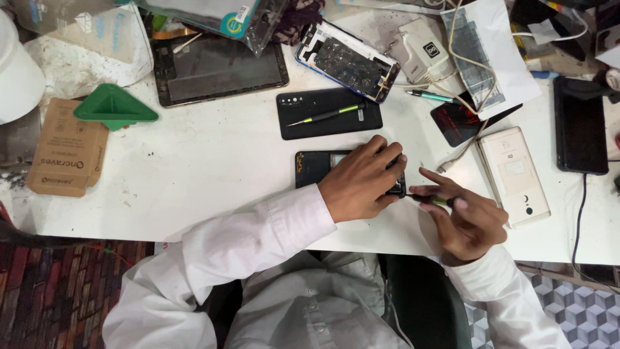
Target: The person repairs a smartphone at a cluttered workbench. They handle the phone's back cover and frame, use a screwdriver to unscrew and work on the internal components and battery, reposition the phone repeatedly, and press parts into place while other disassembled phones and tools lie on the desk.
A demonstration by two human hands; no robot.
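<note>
An opened black phone [314,167] lies flat on the white table [219,161], near its front edge. My left hand [361,183] rests on top of it, fingers spread over its right half and pressing it down. My right hand [462,216] grips a small screwdriver [431,200] with a green and black handle; its tip points left at the phone's right edge, just under my left fingers. Most of the phone's right side is hidden by my left hand.
Behind lie a black phone back cover [310,116] with a second green screwdriver [329,115] on it, a cracked phone [349,61], a tablet [219,68], a white charger [423,52] with cables, a white phone [515,176], a dark phone [580,126], a green triangular tool [113,106] and a cardboard box [68,148].
</note>
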